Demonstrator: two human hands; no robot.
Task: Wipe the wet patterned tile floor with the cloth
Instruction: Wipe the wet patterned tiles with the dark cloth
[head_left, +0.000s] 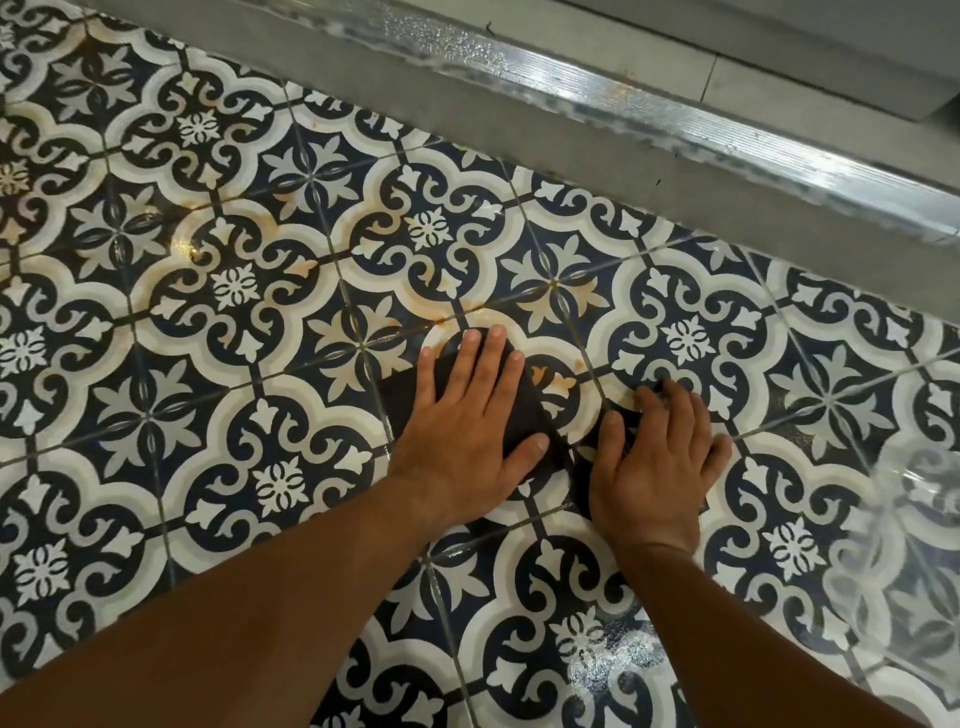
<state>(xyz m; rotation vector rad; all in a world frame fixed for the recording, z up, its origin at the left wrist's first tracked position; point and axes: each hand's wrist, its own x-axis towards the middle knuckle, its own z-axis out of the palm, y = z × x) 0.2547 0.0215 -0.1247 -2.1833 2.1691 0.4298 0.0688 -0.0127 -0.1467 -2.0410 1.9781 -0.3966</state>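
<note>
Item: cloth, dark, lying flat on the tile floor near the middle of the view, and running under both hands.

Left hand: we note the palm down and the fingers straight and spread, pressing the cloth without gripping it.

Right hand: it rests on the cloth's right end with the fingers bent. We cannot tell whether they pinch the fabric.

Floor: blue-and-white pattern, a wet sheen at lower right, and rusty stains between the hands.

Beyond: grey kerb and metal rail.
</note>
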